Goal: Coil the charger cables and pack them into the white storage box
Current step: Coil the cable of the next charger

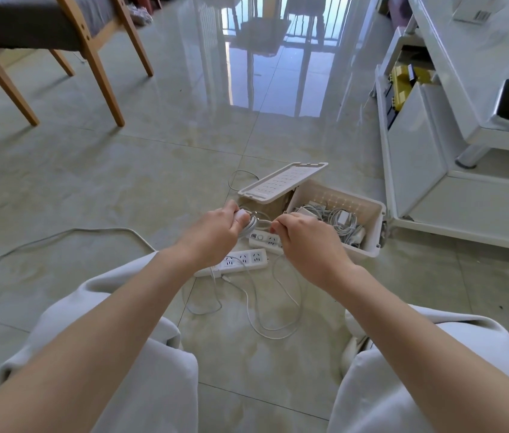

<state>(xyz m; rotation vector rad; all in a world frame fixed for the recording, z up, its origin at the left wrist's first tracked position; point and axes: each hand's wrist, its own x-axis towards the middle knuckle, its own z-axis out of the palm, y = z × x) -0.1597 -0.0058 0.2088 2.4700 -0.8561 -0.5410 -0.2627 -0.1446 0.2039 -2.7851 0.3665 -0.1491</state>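
Observation:
My left hand (212,232) grips a white charger with a partly wound coil of cable (251,225). A short way to the right, my right hand (306,242) pinches the same thin white cable, which trails down to loose loops on the floor (265,310). The white storage box (375,228) stands open just beyond my right hand, holding several coiled chargers (340,218). Its lid (281,181) leans against the box's left side.
Two white power strips (247,259) (265,240) lie on the tiled floor under my hands. A long cable (69,234) runs off left. A wooden chair (91,54) stands far left, a white cabinet (428,151) at right. My knees fill the foreground.

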